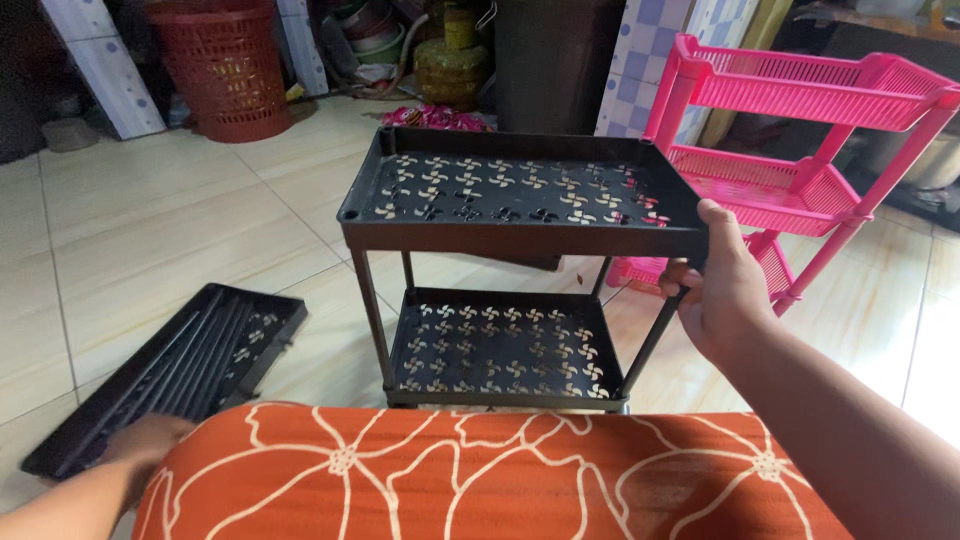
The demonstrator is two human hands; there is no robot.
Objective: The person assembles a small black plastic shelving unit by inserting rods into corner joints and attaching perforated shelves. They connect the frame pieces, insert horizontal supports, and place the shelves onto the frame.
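A black plastic rack stands on the tiled floor with two perforated shelves, an upper shelf (520,190) and a lower shelf (500,345). My right hand (722,290) grips the upper shelf's near right corner, thumb on the rim. A third black shelf (180,365) with several rods lying in it rests flat on the floor at the left. My left hand (145,445) sits on that shelf's near end, partly hidden behind my knee in orange flowered cloth (480,475); its fingers cannot be made out.
A pink three-tier rack (800,140) stands close on the right of the black rack. A red slatted basket (225,65), a dark bin (550,60) and stacked pots line the back wall.
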